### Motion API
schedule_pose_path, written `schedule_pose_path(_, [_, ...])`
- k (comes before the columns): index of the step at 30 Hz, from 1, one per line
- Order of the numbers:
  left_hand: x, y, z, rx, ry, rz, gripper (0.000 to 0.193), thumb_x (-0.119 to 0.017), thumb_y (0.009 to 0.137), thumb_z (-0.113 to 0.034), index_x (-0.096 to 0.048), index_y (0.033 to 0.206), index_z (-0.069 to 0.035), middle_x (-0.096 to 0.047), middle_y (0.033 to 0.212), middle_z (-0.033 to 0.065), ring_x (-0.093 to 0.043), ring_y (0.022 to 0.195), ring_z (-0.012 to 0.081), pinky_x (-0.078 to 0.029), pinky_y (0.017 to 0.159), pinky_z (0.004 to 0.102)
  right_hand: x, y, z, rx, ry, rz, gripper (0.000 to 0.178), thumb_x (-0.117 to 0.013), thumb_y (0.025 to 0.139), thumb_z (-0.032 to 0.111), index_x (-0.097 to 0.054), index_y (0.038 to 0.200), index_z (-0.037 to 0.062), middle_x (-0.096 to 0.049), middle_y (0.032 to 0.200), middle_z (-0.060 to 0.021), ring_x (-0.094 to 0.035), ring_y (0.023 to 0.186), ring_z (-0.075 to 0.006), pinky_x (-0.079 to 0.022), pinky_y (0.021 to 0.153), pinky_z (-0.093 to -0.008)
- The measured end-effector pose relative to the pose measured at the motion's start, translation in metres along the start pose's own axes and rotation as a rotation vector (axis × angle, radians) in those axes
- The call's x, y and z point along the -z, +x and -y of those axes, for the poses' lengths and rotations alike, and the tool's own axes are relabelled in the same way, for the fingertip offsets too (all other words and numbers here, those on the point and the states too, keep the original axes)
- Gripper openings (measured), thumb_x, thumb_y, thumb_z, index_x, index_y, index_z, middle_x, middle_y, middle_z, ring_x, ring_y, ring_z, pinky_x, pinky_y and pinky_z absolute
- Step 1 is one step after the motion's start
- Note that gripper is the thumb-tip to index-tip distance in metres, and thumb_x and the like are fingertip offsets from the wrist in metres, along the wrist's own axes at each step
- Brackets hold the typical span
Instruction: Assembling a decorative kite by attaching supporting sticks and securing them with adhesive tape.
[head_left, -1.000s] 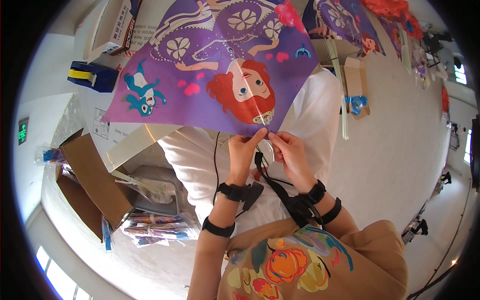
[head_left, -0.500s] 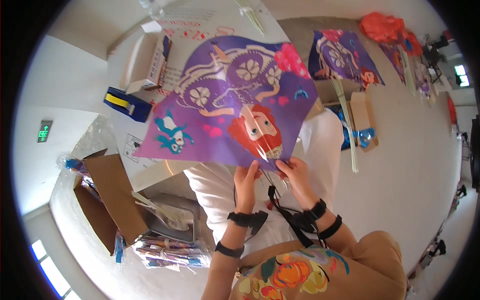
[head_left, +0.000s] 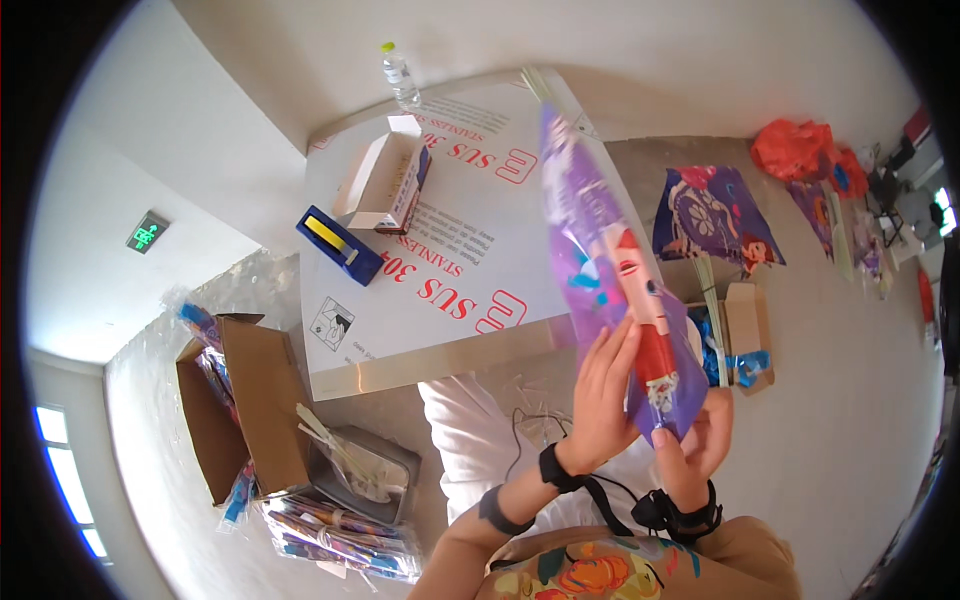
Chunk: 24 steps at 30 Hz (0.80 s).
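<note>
A purple kite (head_left: 650, 300) printed with a red-haired cartoon figure is folded lengthwise into a long narrow shape in front of me. Its far end reaches up over the right side of the table. My left hand (head_left: 607, 390) lies against its left side, fingers stretched together along the sheet and the thumb hidden. At the near tip, my right hand (head_left: 697, 450) grips the sheet between thumb and fingers. Another purple kite (head_left: 715, 215) with similar print lies flat on the floor to the right.
The table (head_left: 480, 215) bears a blue tape dispenser (head_left: 340, 246), an opened white box (head_left: 385, 180) and a water bottle (head_left: 400, 78). On the floor left are a brown carton (head_left: 265, 400), a grey bin (head_left: 385, 460) and packaged bundles (head_left: 340, 535). Right: an open carton (head_left: 748, 315), pale rods (head_left: 712, 320), a red bag (head_left: 795, 150).
The kite has gone from spread out over the table to folded lengthwise, and has moved right. My left hand has shifted from its near edge onto its side. More of the table shows.
</note>
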<state>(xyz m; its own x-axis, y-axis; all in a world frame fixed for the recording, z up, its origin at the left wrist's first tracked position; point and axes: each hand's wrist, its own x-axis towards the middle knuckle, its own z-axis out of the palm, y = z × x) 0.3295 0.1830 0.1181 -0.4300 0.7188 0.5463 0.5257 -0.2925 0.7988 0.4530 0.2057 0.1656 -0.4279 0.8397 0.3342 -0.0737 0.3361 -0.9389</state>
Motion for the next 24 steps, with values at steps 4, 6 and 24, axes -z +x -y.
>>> schedule_pose_path(4, [0.005, 0.03, -0.024, 0.002, -0.184, -0.146, 0.065, -0.064, 0.071, 0.001, -0.047, 0.134, 0.0, -0.059, 0.119, 0.0214, -0.059, 0.106, 0.0362, -0.045, 0.094, 0.0428, 0.014, 0.032, 0.016, 0.29, -0.091, 0.241, 0.068, -0.084, 0.065, 0.049, -0.062, 0.108, 0.0007, -0.054, 0.121, -0.023, -0.053, 0.109, -0.0341, -0.04, 0.092, -0.0432])
schedule_pose_path(6, [0.022, 0.036, -0.028, 0.05, -0.187, -0.137, 0.054, -0.063, 0.071, 0.004, -0.057, 0.125, 0.0, -0.064, 0.104, 0.0181, -0.062, 0.091, 0.0326, -0.049, 0.08, 0.0356, 0.011, 0.045, 0.01, 0.274, -0.093, 0.229, 0.075, -0.083, 0.064, 0.053, -0.06, 0.114, 0.0012, -0.051, 0.126, -0.0235, -0.05, 0.113, -0.0358, -0.038, 0.095, -0.0445])
schedule_pose_path(24, [0.196, 0.083, 0.276, 0.569, 0.6, 0.056, 0.028, -0.067, 0.084, -0.018, -0.059, 0.097, 0.005, -0.063, 0.079, 0.0216, -0.061, 0.073, 0.0353, -0.048, 0.068, 0.0421, 0.091, 0.154, -0.196, 0.064, -0.8, 0.629, 0.047, -0.068, 0.082, 0.016, -0.055, 0.126, 0.007, -0.042, 0.139, -0.0195, -0.039, 0.131, -0.0373, -0.035, 0.107, -0.0451])
